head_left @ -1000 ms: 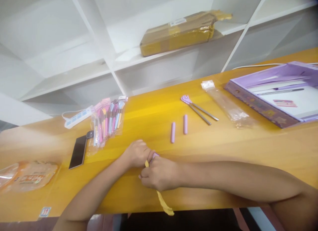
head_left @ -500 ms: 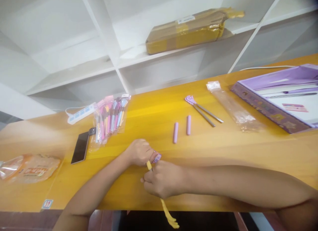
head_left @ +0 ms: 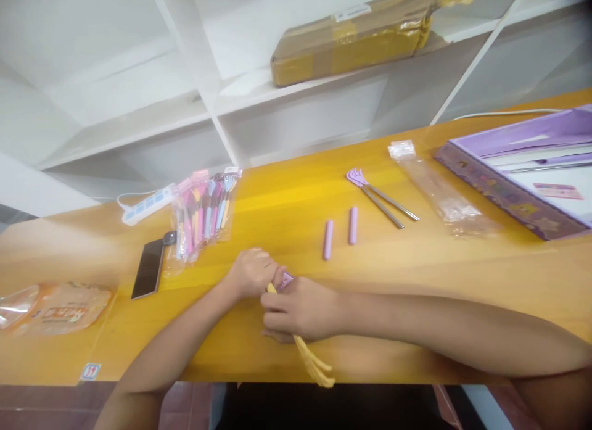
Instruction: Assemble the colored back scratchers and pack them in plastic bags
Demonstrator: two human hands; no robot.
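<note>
My left hand (head_left: 254, 272) is closed around the upper end of a yellow back scratcher (head_left: 311, 361), low over the table. Close against it, my right hand (head_left: 303, 308) wraps the middle of the scratcher. The fingered yellow head points down toward the table's front edge. A small purple patterned piece (head_left: 287, 279) shows between both hands; what it belongs to is hidden. Beyond the hands lie two purple tubular grips (head_left: 328, 240). Farther back rest purple back scratcher heads (head_left: 357, 177) on two bare metal rods.
At left are a bag of several colourful scratchers (head_left: 203, 211), a power strip (head_left: 148, 205), a phone (head_left: 148, 268) and an orange-printed plastic bag (head_left: 62, 306). At right, a clear wrapper (head_left: 435, 189) lies beside a purple box (head_left: 499, 192). A taped parcel (head_left: 351, 41) sits on the shelf.
The view has tilted slightly downward. My right hand's fingers have shifted and loosened a little around the yellow back scratcher, while both hands stay close together.
</note>
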